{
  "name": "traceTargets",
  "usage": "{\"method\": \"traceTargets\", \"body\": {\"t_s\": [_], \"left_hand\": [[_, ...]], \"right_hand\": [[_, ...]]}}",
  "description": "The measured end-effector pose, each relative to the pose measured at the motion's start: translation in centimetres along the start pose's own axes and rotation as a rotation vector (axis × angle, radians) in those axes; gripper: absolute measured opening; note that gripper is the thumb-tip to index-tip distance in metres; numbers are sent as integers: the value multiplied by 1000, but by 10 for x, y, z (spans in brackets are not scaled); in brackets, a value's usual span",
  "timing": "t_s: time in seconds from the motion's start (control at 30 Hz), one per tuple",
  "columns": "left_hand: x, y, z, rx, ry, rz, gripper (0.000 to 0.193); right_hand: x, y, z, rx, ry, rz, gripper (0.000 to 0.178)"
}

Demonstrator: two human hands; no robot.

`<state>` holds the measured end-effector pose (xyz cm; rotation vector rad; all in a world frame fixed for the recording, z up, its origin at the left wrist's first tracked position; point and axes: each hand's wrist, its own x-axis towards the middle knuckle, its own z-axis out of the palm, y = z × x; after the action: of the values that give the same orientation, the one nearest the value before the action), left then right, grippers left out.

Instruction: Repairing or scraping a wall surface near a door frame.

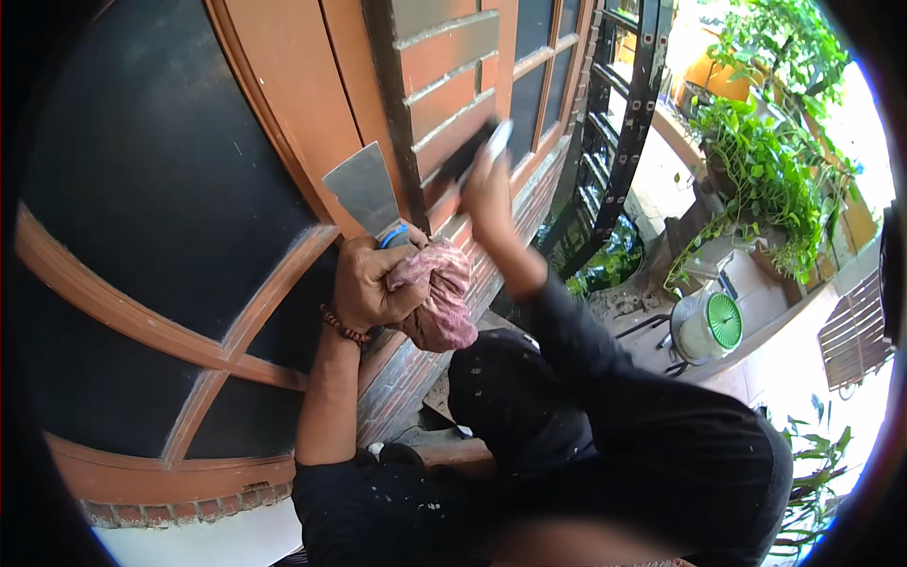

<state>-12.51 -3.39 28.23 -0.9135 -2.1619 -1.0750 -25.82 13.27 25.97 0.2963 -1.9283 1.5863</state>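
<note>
My left hand [368, 288] is closed around a putty knife [363, 189], its broad metal blade pointing up and a blue band showing near its handle. A crumpled pink rag [442, 300] is bunched in the same hand and hangs to its right. Higher up, my right hand [488, 200], smeared by motion, grips a dark flat tool with a whitish back [467, 157]; its exact kind is too blurred to tell. That tool is at the face of a red brick pillar [444, 66] with pale joints. Whether it touches the bricks I cannot tell.
Brown wooden frames [269, 302] with dark panes fill the left. A black ladder [624, 142] leans beyond the pillar, near leafy green plants [775, 180]. Lower right stands a white bucket [694, 331] with a green lid. A slatted rack [855, 331] lies at the far right.
</note>
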Motion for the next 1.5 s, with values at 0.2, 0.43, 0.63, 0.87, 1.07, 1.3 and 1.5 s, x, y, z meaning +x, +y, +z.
{"method": "traceTargets", "body": {"t_s": [0.2, 0.43, 0.63, 0.87, 1.07, 1.3, 1.5], "left_hand": [[8, 17, -2, -31, -20, 11, 23], [-3, 39, -30, 120, -113, -21, 28], [13, 59, -34, -1, 54, 28, 25], [0, 52, -38, 176, -17, -36, 33], [7, 39, -32, 123, -47, -53, 34], [7, 37, -23, 177, 22, -48, 27], [5, 37, -25, 211, 113, -35, 28]], "right_hand": [[43, -18, -16, 399, -133, 587, 52], [-79, -37, -27, 112, -453, 249, 52], [82, -11, -36, 407, -169, 366, 42], [22, -30, -1, 51, -217, 155, 41], [-12, -27, 12, 42, -185, 150, 71], [129, -7, -30, -48, -106, 329, 59], [31, -53, -7, 35, -120, 25, 51]]}}
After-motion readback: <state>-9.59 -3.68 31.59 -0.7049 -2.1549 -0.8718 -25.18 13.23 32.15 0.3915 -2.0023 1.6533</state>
